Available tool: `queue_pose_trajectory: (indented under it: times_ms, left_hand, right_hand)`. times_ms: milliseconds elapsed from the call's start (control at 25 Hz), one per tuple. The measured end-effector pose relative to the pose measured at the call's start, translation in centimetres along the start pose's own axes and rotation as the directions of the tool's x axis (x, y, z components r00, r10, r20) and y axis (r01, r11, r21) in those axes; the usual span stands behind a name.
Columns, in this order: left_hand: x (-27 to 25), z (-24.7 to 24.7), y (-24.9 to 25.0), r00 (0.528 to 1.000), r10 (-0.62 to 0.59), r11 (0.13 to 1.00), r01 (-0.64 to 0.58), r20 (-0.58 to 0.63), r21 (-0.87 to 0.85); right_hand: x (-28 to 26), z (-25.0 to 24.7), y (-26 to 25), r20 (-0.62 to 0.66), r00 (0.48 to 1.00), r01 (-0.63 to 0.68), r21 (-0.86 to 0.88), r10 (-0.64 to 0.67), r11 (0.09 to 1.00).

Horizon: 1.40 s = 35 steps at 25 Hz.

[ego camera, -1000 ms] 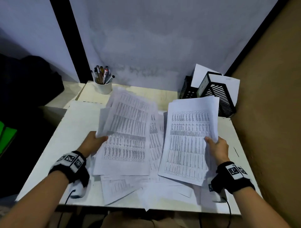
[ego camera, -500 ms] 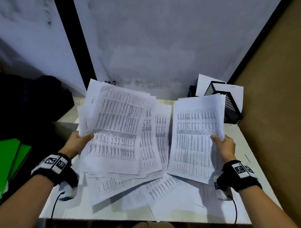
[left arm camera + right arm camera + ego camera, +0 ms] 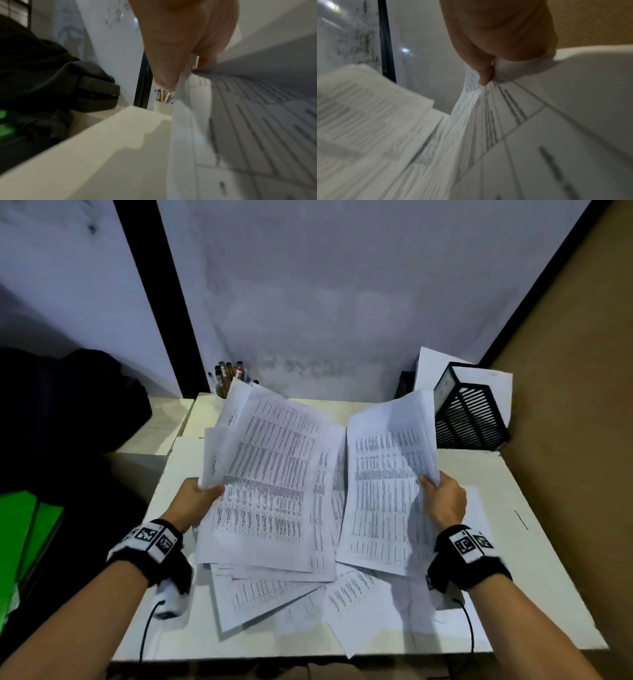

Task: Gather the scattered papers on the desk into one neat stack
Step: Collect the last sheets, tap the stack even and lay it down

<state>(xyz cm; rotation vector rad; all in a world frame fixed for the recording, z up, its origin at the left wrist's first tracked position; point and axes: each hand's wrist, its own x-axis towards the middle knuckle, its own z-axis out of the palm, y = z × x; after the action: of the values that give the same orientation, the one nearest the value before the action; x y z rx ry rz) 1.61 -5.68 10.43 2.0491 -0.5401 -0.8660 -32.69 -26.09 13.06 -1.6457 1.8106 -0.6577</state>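
My left hand (image 3: pixel 200 496) grips the left edge of a bundle of printed sheets (image 3: pixel 270 474), lifted and tilted over the white desk (image 3: pixel 520 594). My right hand (image 3: pixel 442 498) pinches the right edge of a second bundle (image 3: pixel 387 491), thumb on top. The two bundles nearly meet at their inner edges. More loose printed papers (image 3: pixel 346 594) lie fanned out on the desk beneath them. In the left wrist view the left hand (image 3: pixel 180 44) holds the paper edge (image 3: pixel 223 135). In the right wrist view the right hand's thumb (image 3: pixel 485 75) presses into the sheets (image 3: pixel 496 142).
A white cup of pens (image 3: pixel 227 378) stands at the desk's back left, partly behind the left bundle. A black slatted organiser (image 3: pixel 469 412) with white sheets sits at the back right. A dark bag (image 3: pixel 68 405) and green folders (image 3: pixel 20 539) lie to the left. A brown wall (image 3: pixel 575 405) borders the right.
Both bundles have come up off the desk and moved toward each other, closing the gap between them. The right bundle has tilted and curled at its top.
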Motion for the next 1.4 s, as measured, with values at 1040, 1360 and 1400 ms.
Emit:
queue_pose_trajectory:
  times_ms: [1040,1360,1400]
  left_hand:
    - [-0.8,7.6,6.4,0.914,0.138,0.864,0.078,0.383,-0.497]
    - [-2.1,9.1,6.0,0.97,0.208,0.921,-0.15,0.129,-0.358]
    - [-2.4,9.0,6.2,0.965,0.247,0.904,-0.194,0.093,-0.381]
  right_hand:
    - [-3.4,-1.9,-5.8,0.323,0.945,-0.135,0.536,-0.055,0.833]
    - [-3.9,0.7,-4.3,0.435,0.894,-0.142,0.501,-0.107,0.854]
    - [-3.9,1.0,-4.3,0.372,0.921,-0.09,0.498,-0.119,0.863]
